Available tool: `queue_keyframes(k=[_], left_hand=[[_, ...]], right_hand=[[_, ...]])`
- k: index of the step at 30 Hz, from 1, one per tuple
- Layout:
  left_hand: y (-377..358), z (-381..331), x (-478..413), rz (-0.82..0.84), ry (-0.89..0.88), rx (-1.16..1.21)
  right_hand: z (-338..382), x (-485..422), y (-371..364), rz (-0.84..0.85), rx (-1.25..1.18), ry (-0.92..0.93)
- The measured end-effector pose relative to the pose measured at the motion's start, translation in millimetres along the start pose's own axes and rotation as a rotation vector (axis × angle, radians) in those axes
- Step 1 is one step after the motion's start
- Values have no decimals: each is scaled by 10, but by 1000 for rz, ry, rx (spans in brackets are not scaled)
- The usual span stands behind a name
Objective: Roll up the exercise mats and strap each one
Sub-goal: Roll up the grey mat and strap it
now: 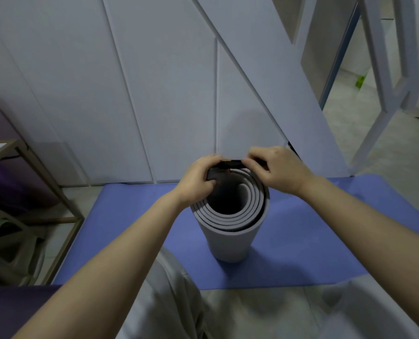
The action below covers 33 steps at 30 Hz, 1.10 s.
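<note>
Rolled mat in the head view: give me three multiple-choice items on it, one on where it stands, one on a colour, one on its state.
1. The rolled mat stands on:
A) a wooden shelf
B) the flat blue mat
C) a chair

2. The strap at its top is:
A) black
B) red
C) white

3. The rolled mat is:
A) lying flat, unrolled
B) upright on end
C) hanging from the wall

Answers:
1 B: its lower end rests on the blue sheet.
2 A: the band held between the left hand and right hand is black.
3 B: its spiral end faces up at the camera.
</note>
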<state>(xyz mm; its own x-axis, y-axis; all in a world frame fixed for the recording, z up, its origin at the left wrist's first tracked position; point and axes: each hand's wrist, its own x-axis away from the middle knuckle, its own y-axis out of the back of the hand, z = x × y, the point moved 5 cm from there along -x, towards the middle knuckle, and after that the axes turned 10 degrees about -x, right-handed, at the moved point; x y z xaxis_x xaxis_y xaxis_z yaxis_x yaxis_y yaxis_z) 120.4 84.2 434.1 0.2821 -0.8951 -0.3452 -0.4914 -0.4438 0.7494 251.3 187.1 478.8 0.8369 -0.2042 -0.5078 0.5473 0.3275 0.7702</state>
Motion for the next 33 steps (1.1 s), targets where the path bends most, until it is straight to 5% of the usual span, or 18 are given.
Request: queue_keyframes(k=[4,14,23,33], left_hand=[[-3,16,47,13,-19,31],[-8,133,-136,-110,57,75],[-155,-113,-259,-75,7,-31],[-180,-171,-306,-71,76,-155]], right_hand=[[-212,106,55,80,118,-82],[-132,514,-261,59,-185,-461],[-148,322,-150,414,165,-795],[-173,243,-33,504,-140,-1028]])
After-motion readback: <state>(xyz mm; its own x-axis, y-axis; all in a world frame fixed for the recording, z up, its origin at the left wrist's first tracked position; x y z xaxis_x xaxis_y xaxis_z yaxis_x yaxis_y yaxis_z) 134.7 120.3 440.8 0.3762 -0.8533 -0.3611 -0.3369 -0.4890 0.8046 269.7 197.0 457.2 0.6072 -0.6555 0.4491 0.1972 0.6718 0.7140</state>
